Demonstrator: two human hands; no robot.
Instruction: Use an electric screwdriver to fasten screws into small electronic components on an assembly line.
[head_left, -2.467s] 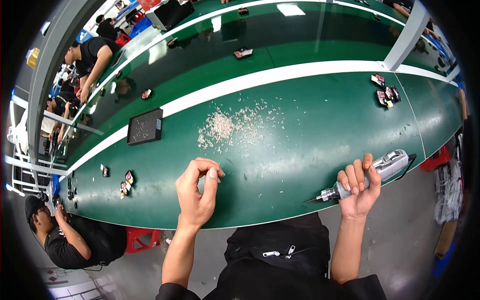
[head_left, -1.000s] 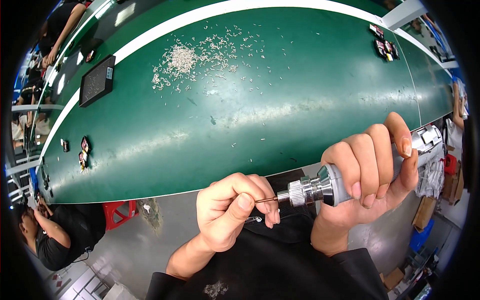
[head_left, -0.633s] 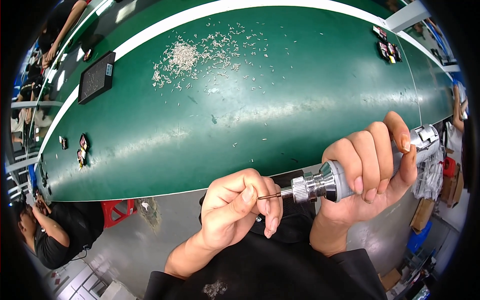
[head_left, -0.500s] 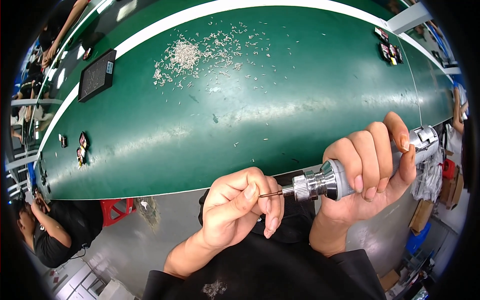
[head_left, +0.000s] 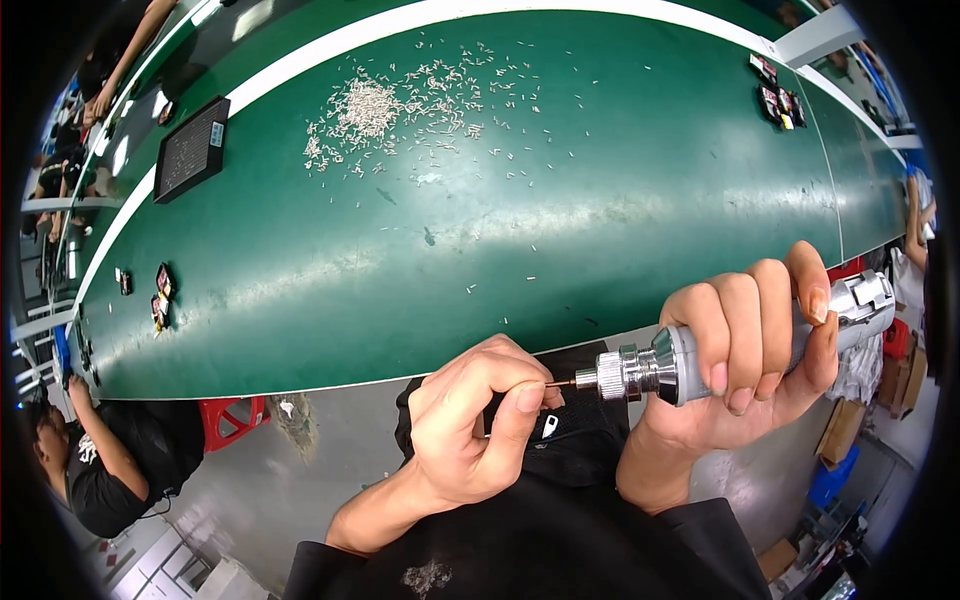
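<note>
My right hand (head_left: pixel 745 350) is wrapped around the grey body of an electric screwdriver (head_left: pixel 672 368) with a ribbed silver nose, held level in front of my chest near the table's edge. A thin bit (head_left: pixel 563 384) juts leftward from the nose. At the bit's far end, my left hand (head_left: pixel 470 425) is closed, thumb against curled fingers. The tip is hidden inside that pinch, and so is anything small held there. Beyond both hands, a heap of tiny pale metal pins (head_left: pixel 368 108) lies on the green table (head_left: pixel 600 240), with many more scattered to its right.
A black tray (head_left: pixel 190 150) rests at the table's left far side. Small dark packets (head_left: pixel 162 300) lie at the left, and others (head_left: pixel 780 100) at the far right. To my left sits another person (head_left: pixel 100 460) near a red stool (head_left: pixel 232 422). Cardboard boxes (head_left: pixel 842 430) stand on the right.
The screwdriver and my right hand have shifted slightly right and down. My left hand has turned, its fingers curling in tighter, and its pinch has moved a little right along with the bit.
</note>
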